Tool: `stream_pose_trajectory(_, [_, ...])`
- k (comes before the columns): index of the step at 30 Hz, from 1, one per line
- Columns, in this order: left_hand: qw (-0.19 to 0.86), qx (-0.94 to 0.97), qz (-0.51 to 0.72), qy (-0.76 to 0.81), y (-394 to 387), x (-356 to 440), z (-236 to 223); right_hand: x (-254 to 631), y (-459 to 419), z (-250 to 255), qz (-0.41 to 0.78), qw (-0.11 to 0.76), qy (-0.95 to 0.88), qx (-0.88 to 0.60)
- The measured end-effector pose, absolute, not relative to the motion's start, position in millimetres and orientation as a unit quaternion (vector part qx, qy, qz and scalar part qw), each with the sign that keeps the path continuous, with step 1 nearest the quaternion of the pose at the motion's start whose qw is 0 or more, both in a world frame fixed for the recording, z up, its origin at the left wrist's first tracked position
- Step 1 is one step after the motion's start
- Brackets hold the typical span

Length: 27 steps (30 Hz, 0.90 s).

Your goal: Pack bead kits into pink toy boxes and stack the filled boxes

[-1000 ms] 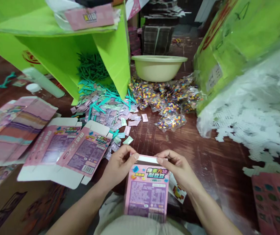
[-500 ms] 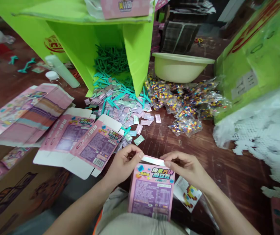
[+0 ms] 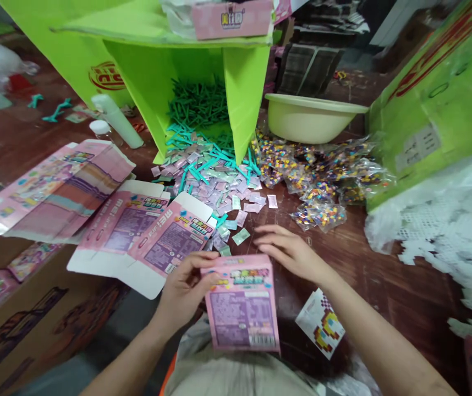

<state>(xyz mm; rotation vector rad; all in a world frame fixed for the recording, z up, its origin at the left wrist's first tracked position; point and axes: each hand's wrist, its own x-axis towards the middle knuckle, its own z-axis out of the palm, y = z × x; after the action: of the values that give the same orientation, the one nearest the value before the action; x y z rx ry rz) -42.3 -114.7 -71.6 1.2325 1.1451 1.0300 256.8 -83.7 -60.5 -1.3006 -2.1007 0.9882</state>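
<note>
Clock centred on the pink box (image 3: 244, 319): it stands roughly upright over the lap, printed panel toward the wearer, top end appears closed. Left hand (image 3: 184, 286) has the upper-left corner pinched, thumb on the front, fingers behind; likely steadies the box and leaves the top edge free. Right hand (image 3: 294, 256) at 1 o'clock, fingers spread and loosely curled, grip empty, just beside the top-right corner; contact can't be told.

Flat cartons (image 3: 178, 236) overlap at 10 o'clock, probably so one lifts off easily. Small sachets (image 3: 215, 192) and teal sticks (image 3: 201, 104) spill from a green carton (image 3: 244, 93) at 12, presumably kept low for reach. Bags of coloured pieces (image 3: 320, 203) at 1, basin (image 3: 314, 121) behind. Pixel-art card (image 3: 322, 330) lies on the floor at 3, picture up.
</note>
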Motion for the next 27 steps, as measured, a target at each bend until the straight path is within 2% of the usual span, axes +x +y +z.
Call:
stream_pose_trajectory(3, [0.51,0.411,0.511,0.556,-121.4,-69.4,-85.7,227.2,-39.3,-82.8,0.281,0.068,-0.799,-0.528])
stream_pose_trajectory(5, [0.508,0.375,0.516,0.579,-136.3,-89.2,-96.7,214.9,-20.7,-91.4,0.277,0.014,-0.801,-0.531])
stream_pose_trajectory(11, [0.485,0.443,0.459,0.597,-192.8,-117.1,-124.4,200.6,3.7,-81.2,0.311,-0.028,-0.808,-0.5])
stream_pose_trajectory(13, [0.425,0.522,0.44,0.594,-195.1,-112.3,-129.3,187.5,14.0,-76.2,0.31,-0.017,-0.803,-0.509])
stream_pose_trajectory(16, [0.276,0.684,0.362,0.569,-177.8,-100.8,-128.9,159.6,30.8,-74.2,0.289,-0.013,-0.789,-0.543])
stream_pose_trajectory(21, [0.05,0.839,0.216,0.497,-117.5,-89.3,-108.7,129.4,49.7,-72.3,0.275,-0.057,-0.767,-0.577])
stream_pose_trajectory(27, [-0.032,0.815,0.031,0.577,-50.8,-109.3,-97.7,151.9,42.2,-50.7,0.292,-0.087,-0.777,-0.551])
